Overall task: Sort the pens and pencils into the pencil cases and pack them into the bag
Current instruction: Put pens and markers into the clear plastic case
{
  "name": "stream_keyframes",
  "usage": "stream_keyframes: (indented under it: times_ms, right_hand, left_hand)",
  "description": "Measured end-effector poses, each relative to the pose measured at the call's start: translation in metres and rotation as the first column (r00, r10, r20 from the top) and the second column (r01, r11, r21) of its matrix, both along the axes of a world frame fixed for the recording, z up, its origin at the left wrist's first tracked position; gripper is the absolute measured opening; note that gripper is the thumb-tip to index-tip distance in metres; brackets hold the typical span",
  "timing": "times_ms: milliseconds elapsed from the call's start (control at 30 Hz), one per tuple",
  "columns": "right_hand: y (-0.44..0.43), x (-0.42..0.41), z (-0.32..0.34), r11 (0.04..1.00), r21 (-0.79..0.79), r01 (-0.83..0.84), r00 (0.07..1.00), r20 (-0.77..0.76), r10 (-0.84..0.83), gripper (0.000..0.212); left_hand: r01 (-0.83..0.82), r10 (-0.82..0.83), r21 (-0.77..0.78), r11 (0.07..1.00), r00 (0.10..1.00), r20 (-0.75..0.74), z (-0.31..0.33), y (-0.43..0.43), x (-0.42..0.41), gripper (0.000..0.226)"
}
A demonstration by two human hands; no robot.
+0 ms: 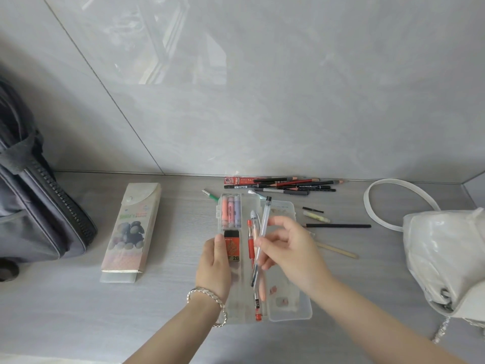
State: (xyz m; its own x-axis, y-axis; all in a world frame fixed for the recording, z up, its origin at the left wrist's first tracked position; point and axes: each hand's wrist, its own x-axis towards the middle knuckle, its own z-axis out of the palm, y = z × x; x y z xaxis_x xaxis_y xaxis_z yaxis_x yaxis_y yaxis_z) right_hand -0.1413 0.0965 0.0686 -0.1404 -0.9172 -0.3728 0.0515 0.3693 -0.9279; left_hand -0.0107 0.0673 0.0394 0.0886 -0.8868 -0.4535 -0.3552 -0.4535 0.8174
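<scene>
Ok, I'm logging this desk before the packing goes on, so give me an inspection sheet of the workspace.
Surface: grey desk, against a tiled wall.
Job's things: clear pencil case open, red pen and highlighters inside; printed pencil case shut at left; pile of pencils by the wall; dark bag far left.
Clutter: black pencil, wooden stick, white handbag.
Grips: left hand steadies the clear case; right hand holds a clear pen.
Cables: nothing seen.
Surroundings: nothing seen besides the wall.
</scene>
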Motion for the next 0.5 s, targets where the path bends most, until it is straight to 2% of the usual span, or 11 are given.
stream_keyframes:
  times_ms: [100,233,300,333,400,433,500]
  right_hand:
    - [0.003,0.007,0.000,0.997,0.000,-0.073,0.994,-0.087,0.072,0.035]
    - [0.002,0.004,0.002,0.996,-0.071,-0.060,0.996,-0.063,0.056,0.026]
    - [0.002,-0.002,0.006,0.987,-0.150,-0.050,0.997,-0.066,0.041,0.019]
    - [0.002,-0.004,0.009,0.970,-0.237,-0.059,0.995,-0.096,0.037,0.013]
    - [0.003,-0.008,0.011,0.882,-0.443,-0.159,0.942,-0.337,0.001,0.018]
    - [0.004,-0.009,0.010,0.831,-0.494,-0.256,0.875,-0.484,-0.018,0.019]
    - [0.009,-0.007,0.003,0.784,-0.435,-0.442,0.744,-0.666,0.050,0.020]
  left_hand:
    - [0.014,-0.014,-0.007,1.000,1.000,-0.004,0.001,0.001,-0.001,0.038]
    - [0.026,-0.026,-0.007,1.000,1.000,-0.003,0.002,0.000,0.000,0.038]
    - [0.014,-0.014,-0.010,1.000,1.000,-0.008,0.003,0.000,0.001,0.035]
    - [0.007,-0.007,-0.014,1.000,1.000,-0.008,0.005,0.000,0.002,0.035]
    - [0.001,-0.002,-0.021,1.000,1.000,-0.022,0.007,0.000,0.001,0.034]
    - [0.002,-0.002,-0.025,1.000,1.000,-0.029,0.009,0.000,0.001,0.034]
    - [0.002,-0.003,-0.030,1.000,0.999,-0.039,0.012,0.000,-0.001,0.033]
